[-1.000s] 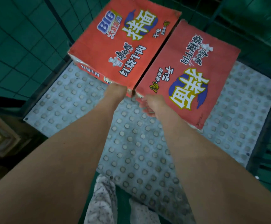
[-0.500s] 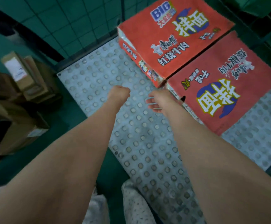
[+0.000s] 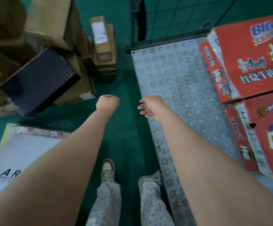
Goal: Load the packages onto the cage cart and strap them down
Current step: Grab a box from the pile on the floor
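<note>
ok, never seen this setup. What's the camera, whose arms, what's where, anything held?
No machine here: one wide-angle camera on a person's head looks down at their own bare arms. The left hand has its fingers curled under, out of sight; the right hand is spread. Neither visibly holds anything. At right, two red cartons lie side by side on the cage cart's studded deck. At left are brown cartons, a black box and a white package.
</note>
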`<state>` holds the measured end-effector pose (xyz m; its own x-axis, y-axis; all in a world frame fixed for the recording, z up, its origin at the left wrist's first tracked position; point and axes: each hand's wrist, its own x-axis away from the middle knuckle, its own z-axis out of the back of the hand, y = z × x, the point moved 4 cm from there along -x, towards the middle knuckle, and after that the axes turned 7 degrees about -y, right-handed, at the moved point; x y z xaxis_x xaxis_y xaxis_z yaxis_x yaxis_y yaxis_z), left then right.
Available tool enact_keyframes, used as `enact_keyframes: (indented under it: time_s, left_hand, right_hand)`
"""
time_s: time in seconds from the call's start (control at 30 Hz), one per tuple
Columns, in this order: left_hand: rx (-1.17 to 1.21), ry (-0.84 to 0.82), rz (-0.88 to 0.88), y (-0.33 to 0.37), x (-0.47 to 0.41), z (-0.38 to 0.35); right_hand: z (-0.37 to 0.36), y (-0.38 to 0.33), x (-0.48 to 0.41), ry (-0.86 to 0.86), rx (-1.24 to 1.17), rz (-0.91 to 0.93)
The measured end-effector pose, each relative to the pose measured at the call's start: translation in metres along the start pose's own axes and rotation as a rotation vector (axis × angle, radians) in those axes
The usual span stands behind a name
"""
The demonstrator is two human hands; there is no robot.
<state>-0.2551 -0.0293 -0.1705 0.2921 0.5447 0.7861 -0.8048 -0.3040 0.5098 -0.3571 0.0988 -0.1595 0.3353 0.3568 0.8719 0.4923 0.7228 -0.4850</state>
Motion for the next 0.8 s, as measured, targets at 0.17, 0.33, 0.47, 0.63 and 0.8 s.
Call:
enact_keyframes:
  time_s: [0.17,0.33,0.47,0.63,0.8]
  left_hand:
    - [0.146,0.084,0.029,-0.042,-0.004,0.086]
    - [0.274,0.165,0.086,-0.096,-0.004,0.157]
    - [0.369,0.213,0.146,-0.148,0.0,0.196]
    - [0.496,0.239,0.249,-0.219,0.014,0.23]
    - [0.647,0.342,0.32,-0.286,0.04,0.257]
  right_hand:
    - [-0.091,-0.028,-0.004,-0.061,0.17,0.015]
    - [-0.182,-0.037,-0.008,-0.145,0.322,0.033]
    - [-0.246,-0.026,-0.013,-0.215,0.438,0.022]
    - [-0.313,0.008,-0.015,-0.277,0.604,-0.016]
    - [-0.374,0.045,-0.001,-0.398,0.708,-0.069]
